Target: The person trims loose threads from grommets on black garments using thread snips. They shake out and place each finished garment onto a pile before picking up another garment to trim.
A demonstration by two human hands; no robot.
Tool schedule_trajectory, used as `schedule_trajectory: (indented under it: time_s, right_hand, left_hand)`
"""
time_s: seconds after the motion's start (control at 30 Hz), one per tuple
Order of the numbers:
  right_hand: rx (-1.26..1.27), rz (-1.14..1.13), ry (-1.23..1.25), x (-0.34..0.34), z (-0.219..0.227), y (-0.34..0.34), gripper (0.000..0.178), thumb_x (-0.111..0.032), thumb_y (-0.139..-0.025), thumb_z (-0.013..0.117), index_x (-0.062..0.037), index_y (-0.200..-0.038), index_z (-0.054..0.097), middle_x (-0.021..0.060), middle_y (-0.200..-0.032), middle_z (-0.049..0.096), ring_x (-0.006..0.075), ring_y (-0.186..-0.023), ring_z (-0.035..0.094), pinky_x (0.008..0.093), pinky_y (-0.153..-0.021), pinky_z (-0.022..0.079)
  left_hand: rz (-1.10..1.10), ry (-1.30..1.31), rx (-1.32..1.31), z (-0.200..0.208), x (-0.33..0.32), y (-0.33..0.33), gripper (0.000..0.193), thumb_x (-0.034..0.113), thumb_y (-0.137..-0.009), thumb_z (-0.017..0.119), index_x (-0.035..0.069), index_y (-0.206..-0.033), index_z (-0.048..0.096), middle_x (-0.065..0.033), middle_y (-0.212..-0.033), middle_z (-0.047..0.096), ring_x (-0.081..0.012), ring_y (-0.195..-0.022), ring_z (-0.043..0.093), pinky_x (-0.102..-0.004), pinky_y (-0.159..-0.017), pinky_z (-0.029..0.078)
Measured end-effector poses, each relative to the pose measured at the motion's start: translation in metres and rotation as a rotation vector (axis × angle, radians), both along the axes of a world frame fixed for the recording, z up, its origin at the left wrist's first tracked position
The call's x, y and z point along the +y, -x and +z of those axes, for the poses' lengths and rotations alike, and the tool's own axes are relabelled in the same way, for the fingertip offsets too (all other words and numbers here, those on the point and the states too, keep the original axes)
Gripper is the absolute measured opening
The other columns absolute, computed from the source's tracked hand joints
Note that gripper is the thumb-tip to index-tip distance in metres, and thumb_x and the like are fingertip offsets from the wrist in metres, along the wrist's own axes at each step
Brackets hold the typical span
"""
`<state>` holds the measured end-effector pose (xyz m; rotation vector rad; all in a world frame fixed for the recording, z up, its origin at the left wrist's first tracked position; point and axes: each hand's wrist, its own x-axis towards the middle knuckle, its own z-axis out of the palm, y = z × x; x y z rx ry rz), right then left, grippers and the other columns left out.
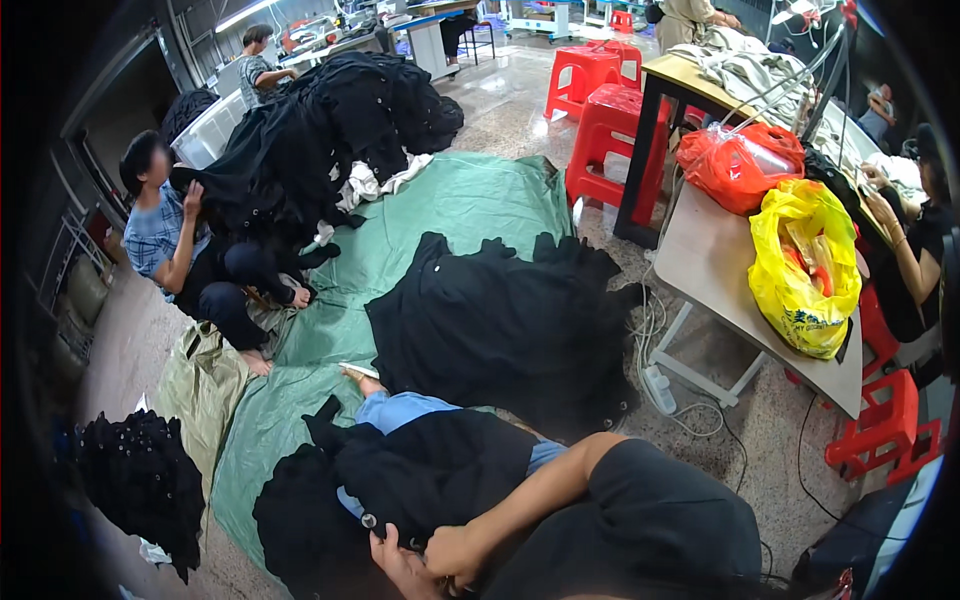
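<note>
Across my lap, over blue jeans [400, 405], lies a black garment [430, 460]. Low in the picture my left hand [398, 566] pinches its edge, just below a round shiny button [369, 521]. Directly beside it, my right hand [455, 553] is closed on the same dark cloth, with its forearm coming in from the right. The fingertips of the right hand are partly hidden. More black cloth [290, 510] lies bunched to the left of my lap.
A green sheet [490, 195] covers the floor, bearing a black garment pile [500, 330]. A person [165, 230] sits at left by a larger pile [350, 110]. At right stand a small table [700, 240] with a yellow bag [805, 265] and red stools [615, 140]; cables [690, 415] trail below.
</note>
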<state>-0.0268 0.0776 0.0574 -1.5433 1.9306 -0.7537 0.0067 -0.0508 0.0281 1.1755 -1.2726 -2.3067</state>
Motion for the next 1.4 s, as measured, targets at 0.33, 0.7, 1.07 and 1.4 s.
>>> schedule_trajectory:
  time_s: [0.33,0.7,1.07,1.4]
  right_hand:
    - [-0.278,-0.914,0.743,0.085,-0.009,0.07,0.026,0.007,-0.093,0.056,-0.0019,-0.113,0.069,0.0104,-0.122,0.067,0.0192,-0.104,0.066,0.0321,-0.088,0.052]
    - [-0.57,-0.468,0.593,0.042,-0.038,0.083,0.032,-0.012,-0.103,0.053,-0.0042,-0.133,0.061,0.0107,-0.122,0.068,0.0196,-0.113,0.064,0.0313,-0.096,0.049]
    - [-0.079,-0.872,0.433,0.055,-0.027,0.066,0.023,-0.018,-0.102,0.056,-0.0056,-0.121,0.053,0.017,-0.097,0.066,0.0344,-0.093,0.069,0.0393,-0.078,0.054]
    - [0.117,-0.798,0.54,0.054,-0.032,0.055,0.016,-0.015,-0.089,0.074,-0.0048,-0.088,0.061,0.0078,-0.071,0.065,0.0216,-0.057,0.066,0.032,-0.051,0.049]
  left_hand:
    - [-0.731,-0.003,0.306,0.029,0.027,0.023,0.039,-0.003,-0.091,0.064,-0.006,-0.129,0.056,-0.0071,-0.12,0.064,-0.0138,-0.11,0.061,-0.0291,-0.098,0.048]
    - [-0.497,0.04,0.366,0.005,0.028,-0.002,0.035,0.004,-0.095,0.066,-0.002,-0.128,0.056,-0.003,-0.116,0.062,-0.0076,-0.103,0.059,-0.024,-0.09,0.05]
    - [-0.328,0.28,0.285,-0.011,0.038,0.005,0.019,0.011,-0.096,0.068,-0.003,-0.11,0.067,-0.0001,-0.095,0.068,-0.003,-0.083,0.058,-0.0198,-0.071,0.048]
    - [-0.352,0.607,0.213,-0.011,0.037,0.008,0.02,0.012,-0.095,0.07,-0.005,-0.105,0.067,-0.0008,-0.085,0.068,-0.0022,-0.076,0.054,-0.0211,-0.064,0.044]
